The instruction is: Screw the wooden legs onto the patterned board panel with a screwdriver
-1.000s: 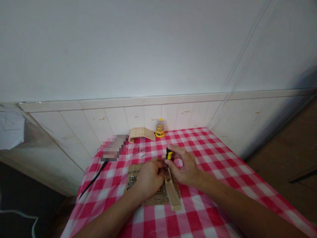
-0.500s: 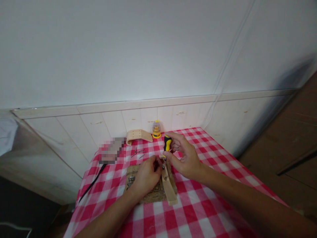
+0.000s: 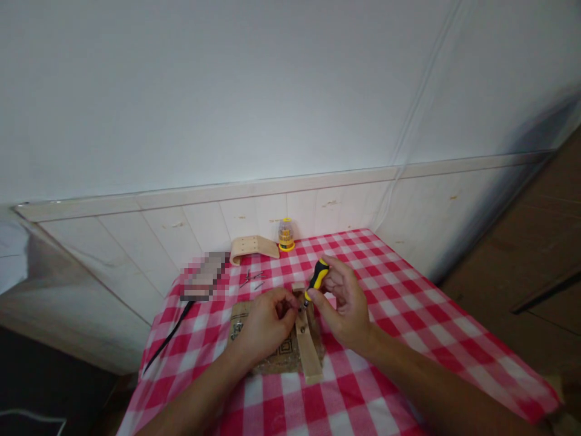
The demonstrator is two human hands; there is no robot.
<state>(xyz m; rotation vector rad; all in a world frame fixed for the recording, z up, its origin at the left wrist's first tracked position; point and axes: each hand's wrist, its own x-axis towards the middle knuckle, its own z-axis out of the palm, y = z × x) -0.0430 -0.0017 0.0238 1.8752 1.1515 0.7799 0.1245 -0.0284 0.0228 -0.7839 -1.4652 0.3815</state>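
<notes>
My left forearm [image 3: 200, 378] angles in from below, my left hand [image 3: 267, 318] knuckles up, thumb near the bent forefinger; my right forearm [image 3: 431, 378] slants in opposite, my right hand [image 3: 349, 306] palm inward, thumb and curled fingers gripping.

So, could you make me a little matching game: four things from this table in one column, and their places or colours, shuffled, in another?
Things:
1. Screwdriver
2. Curved wooden piece
3. See-through container
4. Narrow wooden piece

Places or colours:
A. Lying over the brown packet
B. Yellow at top and base
C. Held in the grip of the right hand
D. Just left of the see-through container

Right pairs: 1-C, 2-D, 3-B, 4-A.
</notes>
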